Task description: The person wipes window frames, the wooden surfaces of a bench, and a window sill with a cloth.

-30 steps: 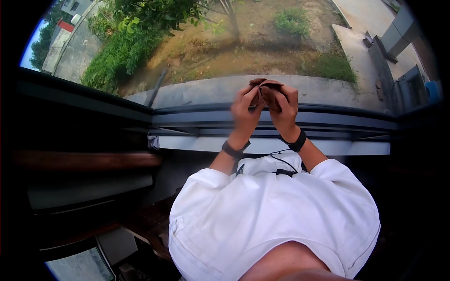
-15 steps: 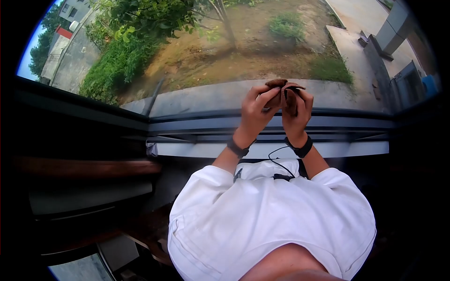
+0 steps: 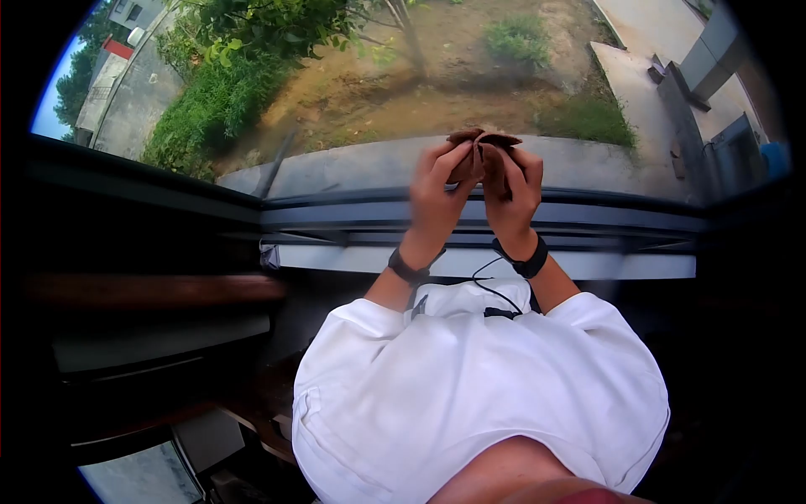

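Note:
A crumpled brown cloth [image 3: 482,155] is held up between both hands, above the window frame. My left hand [image 3: 437,189] grips its left part, fingers bent around it and slightly blurred. On the other side, my right hand [image 3: 514,189] holds the cloth's right part, with the fingers curled over it. The two hands are close together, and part of the cloth is hidden behind the fingers. Each wrist wears a black band.
A window frame [image 3: 378,215] and a white sill [image 3: 353,262] run across in front of me. Beyond lie a concrete path, soil, bushes and a tree. A brown wooden bar [image 3: 159,288] is at left, and a screen-like panel [image 3: 138,477] is at lower left.
Both hands, with the cloth between them, moved right and then back left and slightly up. The folds of the cloth have changed shape. Both hands kept hold of it.

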A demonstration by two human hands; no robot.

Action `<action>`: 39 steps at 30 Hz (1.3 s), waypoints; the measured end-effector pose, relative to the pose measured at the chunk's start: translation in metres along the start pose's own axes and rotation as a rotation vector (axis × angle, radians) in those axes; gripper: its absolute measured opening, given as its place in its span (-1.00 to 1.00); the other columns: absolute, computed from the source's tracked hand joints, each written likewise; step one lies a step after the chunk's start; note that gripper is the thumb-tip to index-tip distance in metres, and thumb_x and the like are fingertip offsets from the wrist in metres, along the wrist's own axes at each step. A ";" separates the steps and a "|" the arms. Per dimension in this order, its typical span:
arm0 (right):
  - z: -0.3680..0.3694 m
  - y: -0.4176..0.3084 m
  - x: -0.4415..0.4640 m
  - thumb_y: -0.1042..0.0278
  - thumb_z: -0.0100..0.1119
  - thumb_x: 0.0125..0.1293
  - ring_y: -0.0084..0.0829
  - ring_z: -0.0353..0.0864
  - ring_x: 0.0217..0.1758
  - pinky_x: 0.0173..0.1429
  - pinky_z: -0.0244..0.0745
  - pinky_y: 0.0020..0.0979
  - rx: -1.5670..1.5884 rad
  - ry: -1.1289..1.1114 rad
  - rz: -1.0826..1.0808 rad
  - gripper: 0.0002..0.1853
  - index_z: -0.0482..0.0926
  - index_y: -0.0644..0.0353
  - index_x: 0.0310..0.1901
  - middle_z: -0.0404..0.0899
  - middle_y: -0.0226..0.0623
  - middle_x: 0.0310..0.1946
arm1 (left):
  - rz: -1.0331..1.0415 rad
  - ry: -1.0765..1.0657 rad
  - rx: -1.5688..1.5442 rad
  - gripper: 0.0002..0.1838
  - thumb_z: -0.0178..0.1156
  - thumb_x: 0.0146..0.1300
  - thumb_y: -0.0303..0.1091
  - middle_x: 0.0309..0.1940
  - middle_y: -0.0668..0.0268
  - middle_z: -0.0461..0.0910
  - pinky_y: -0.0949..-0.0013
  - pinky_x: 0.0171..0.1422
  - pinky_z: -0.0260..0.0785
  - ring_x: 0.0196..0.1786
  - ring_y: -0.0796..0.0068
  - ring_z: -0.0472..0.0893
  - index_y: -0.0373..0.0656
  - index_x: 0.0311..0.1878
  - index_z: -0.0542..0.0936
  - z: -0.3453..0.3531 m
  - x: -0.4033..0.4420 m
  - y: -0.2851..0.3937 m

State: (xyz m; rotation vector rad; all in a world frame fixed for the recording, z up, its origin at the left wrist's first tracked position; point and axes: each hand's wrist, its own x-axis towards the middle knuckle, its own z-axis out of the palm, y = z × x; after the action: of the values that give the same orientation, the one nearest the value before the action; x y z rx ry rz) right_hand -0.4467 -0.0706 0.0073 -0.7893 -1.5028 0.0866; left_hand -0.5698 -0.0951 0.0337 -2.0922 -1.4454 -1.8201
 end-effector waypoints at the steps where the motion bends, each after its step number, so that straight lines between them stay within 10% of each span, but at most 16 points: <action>1: -0.004 -0.001 0.009 0.74 0.40 0.09 -0.14 0.55 -0.07 -0.01 0.52 -0.29 0.001 0.044 0.019 -0.57 0.70 0.23 0.04 0.58 -0.17 -0.08 | -0.001 -0.011 -0.011 -0.46 0.49 0.01 -0.59 0.01 0.15 0.62 0.22 -0.09 0.60 -0.08 0.05 0.69 -0.13 0.12 0.63 0.004 0.007 0.008; 27: 0.032 0.023 -0.069 0.70 0.43 0.09 -0.15 0.56 0.04 0.12 0.49 -0.26 -0.067 0.022 0.076 -0.66 0.72 0.22 -0.07 0.61 -0.20 -0.03 | -0.123 -0.123 -0.029 -0.58 0.47 0.04 -0.48 -0.03 0.22 0.65 0.24 -0.17 0.61 -0.18 0.09 0.71 -0.09 0.03 0.66 -0.005 -0.051 -0.048; 39: 0.181 -0.058 -0.120 0.72 0.44 0.02 -0.17 0.55 -0.02 0.05 0.50 -0.28 -0.034 -0.158 -0.004 -0.60 0.74 0.21 -0.06 0.60 -0.23 -0.07 | -0.181 -0.015 -0.004 -0.53 0.47 0.04 -0.49 -0.01 0.19 0.66 0.24 -0.14 0.60 -0.13 0.06 0.71 -0.09 0.08 0.64 -0.149 -0.091 -0.166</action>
State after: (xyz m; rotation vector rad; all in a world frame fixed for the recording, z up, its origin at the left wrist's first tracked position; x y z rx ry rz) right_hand -0.6482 -0.1018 -0.0878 -0.8228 -1.6585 0.1230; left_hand -0.7794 -0.1371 -0.0777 -2.0411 -1.6870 -1.8711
